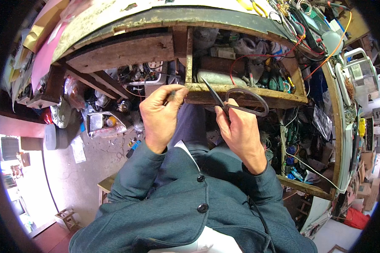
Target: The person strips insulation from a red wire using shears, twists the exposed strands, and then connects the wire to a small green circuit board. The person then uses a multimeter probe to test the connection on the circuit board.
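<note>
Just in front of an open wooden drawer [245,96], my left hand [161,116] is closed, its thumb and forefinger pinched on a small dark thing [170,96] that is too small to name. To its right, my right hand [238,133] grips a pair of black metal scissors [217,96], with the large handle loop pointing right and the blades pointing up and left over the drawer's front edge. The drawer holds pliers, screwdrivers, a pale cylindrical bundle [219,76] and red wires.
The cluttered workbench top [126,17] runs across the back, with tools and cables at right. A shelf frame [337,147] with cables and white appliances stands at right. Bags and boxes [105,122] lie under the bench at left, beside a wooden stool [105,185].
</note>
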A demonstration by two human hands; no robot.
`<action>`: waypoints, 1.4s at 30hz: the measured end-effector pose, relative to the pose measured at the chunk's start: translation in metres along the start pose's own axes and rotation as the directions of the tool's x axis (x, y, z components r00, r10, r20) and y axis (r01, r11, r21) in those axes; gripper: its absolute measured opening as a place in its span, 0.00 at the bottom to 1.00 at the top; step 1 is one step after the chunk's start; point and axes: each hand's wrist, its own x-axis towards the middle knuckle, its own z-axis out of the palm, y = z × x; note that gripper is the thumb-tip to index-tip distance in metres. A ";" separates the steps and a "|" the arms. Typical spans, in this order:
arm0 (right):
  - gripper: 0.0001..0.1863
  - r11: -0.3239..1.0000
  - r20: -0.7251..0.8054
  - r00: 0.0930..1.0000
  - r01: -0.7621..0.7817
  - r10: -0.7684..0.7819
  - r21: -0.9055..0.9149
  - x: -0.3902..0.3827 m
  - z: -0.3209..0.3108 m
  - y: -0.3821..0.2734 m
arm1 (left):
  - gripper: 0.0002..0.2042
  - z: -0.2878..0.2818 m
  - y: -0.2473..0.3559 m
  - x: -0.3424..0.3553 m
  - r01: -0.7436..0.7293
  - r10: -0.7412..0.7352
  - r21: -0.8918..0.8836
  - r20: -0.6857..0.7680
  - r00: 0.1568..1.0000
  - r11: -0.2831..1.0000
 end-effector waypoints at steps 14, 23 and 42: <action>0.10 0.995 -0.036 0.996 0.079 -0.081 -0.061 -0.001 0.006 -0.012 | 0.18 -0.008 -0.004 -0.004 -0.478 0.403 0.474 0.258 0.878 0.739; 0.08 0.994 0.042 0.998 0.046 -0.042 -0.099 -0.001 0.015 -0.015 | 0.15 -0.005 0.009 -0.002 -0.456 0.369 0.502 0.267 0.890 0.735; 0.09 0.972 0.118 0.993 0.019 0.009 -0.234 0.013 -0.008 -0.022 | 0.15 -0.007 0.006 -0.002 -0.487 0.388 0.491 0.294 0.873 0.722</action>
